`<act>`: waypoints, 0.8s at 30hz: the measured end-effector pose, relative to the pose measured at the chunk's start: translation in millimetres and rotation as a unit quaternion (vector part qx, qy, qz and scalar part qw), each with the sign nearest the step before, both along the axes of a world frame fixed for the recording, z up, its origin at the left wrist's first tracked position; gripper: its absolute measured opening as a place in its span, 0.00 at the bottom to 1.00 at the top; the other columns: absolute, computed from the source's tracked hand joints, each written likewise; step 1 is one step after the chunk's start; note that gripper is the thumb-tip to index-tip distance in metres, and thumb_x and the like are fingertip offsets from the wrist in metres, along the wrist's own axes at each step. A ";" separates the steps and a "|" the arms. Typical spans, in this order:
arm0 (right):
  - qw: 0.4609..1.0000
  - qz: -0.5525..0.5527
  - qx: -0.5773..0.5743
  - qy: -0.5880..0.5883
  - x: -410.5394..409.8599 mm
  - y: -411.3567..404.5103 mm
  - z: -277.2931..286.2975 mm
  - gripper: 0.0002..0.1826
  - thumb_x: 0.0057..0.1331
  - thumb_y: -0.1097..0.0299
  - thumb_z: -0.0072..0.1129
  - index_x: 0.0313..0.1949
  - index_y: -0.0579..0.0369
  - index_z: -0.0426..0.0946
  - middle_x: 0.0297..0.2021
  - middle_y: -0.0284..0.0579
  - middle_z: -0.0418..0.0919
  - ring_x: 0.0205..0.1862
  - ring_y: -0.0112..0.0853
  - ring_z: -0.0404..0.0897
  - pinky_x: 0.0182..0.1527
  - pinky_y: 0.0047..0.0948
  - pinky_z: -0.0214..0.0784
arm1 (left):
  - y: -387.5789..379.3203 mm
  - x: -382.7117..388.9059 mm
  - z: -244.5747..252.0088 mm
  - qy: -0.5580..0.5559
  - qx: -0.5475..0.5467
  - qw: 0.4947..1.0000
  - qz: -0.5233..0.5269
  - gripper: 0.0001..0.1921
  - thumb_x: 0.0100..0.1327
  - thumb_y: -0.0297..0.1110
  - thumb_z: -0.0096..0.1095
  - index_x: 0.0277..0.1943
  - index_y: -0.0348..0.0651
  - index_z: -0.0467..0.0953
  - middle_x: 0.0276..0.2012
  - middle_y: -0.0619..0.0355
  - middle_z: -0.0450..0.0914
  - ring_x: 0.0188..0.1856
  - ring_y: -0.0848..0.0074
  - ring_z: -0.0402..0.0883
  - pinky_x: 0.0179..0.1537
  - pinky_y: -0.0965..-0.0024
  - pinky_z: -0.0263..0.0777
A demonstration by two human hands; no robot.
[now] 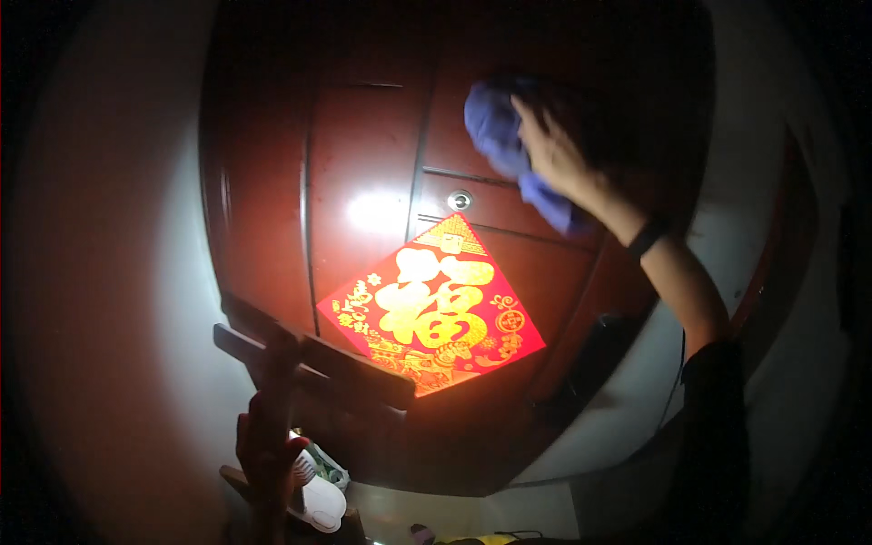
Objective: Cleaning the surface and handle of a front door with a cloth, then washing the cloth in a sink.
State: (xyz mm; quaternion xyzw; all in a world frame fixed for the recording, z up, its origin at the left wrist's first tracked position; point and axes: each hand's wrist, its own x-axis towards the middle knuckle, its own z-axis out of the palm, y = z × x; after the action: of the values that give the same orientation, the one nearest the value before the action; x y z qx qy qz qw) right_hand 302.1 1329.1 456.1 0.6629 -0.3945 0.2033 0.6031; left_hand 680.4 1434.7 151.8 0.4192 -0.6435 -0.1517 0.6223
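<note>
My right hand [555, 153] presses a crumpled purple cloth [494, 126] against the upper part of a dark red panelled door [368, 143]. Part of the cloth hangs down below the wrist, and both hand and cloth are slightly blurred. At lower left, in shadow, my left hand [266, 439] is wrapped around the upright post of a dark wooden frame [357, 375], possibly a chair back. Below the cloth, a red diamond-shaped paper decoration [436, 310] with large gold writing and a horse figure is fixed to the door. A round metal lock [460, 199] sits just above its top corner.
A pale wall [187, 293] borders the door on the left, another [613, 409] on the right. Beside my left hand lies a white slotted plastic item [323, 501]. Light floor [422, 507] shows at the bottom. A bright light glares on the door; the edges are dark.
</note>
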 end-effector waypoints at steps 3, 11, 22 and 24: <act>0.995 0.018 0.094 -0.019 36.2 6.5 -71.2 0.43 0.45 0.54 0.59 0.55 0.65 0.49 0.58 0.62 0.41 0.60 0.55 0.40 0.58 0.52 0.32 | -4.9 4.1 -8.5 -0.048 -0.092 0.995 0.011 0.35 0.38 0.41 0.71 0.50 0.35 0.64 0.32 0.57 0.67 0.32 0.73 0.67 0.34 0.71 0.62; 0.993 -0.010 0.111 0.042 38.3 -0.8 -87.6 0.41 0.39 0.66 0.62 0.55 0.48 0.56 0.59 0.45 0.48 0.61 0.42 0.47 0.60 0.44 0.33 | 2.5 0.9 -64.4 -0.178 -0.099 0.978 0.037 0.38 0.36 0.39 0.71 0.53 0.42 0.62 0.26 0.59 0.65 0.27 0.75 0.66 0.29 0.73 0.63; 0.970 -0.007 -0.125 -0.207 -2.8 -112.9 100.1 0.25 0.60 0.50 0.39 0.54 0.46 0.59 0.53 0.53 0.58 0.54 0.47 0.59 0.53 0.41 0.54 | 39.1 20.2 -73.9 -0.058 -0.045 0.997 0.037 0.37 0.38 0.36 0.70 0.54 0.40 0.61 0.25 0.60 0.64 0.26 0.77 0.65 0.25 0.77 0.63; 0.977 -0.055 -0.172 -0.113 58.3 -122.0 78.8 0.24 0.59 0.53 0.41 0.54 0.46 0.59 0.52 0.51 0.59 0.54 0.46 0.59 0.54 0.39 0.53 | 38.5 21.9 -78.6 -0.028 -0.017 0.999 0.039 0.37 0.37 0.34 0.71 0.54 0.40 0.62 0.27 0.59 0.64 0.26 0.77 0.65 0.25 0.76 0.63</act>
State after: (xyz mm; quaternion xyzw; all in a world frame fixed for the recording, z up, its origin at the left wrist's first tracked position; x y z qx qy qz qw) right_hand 360.4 1207.1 534.9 0.4994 -0.4551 0.3081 0.6697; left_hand 702.4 1473.1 73.1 0.4372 -0.6462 -0.1046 0.6167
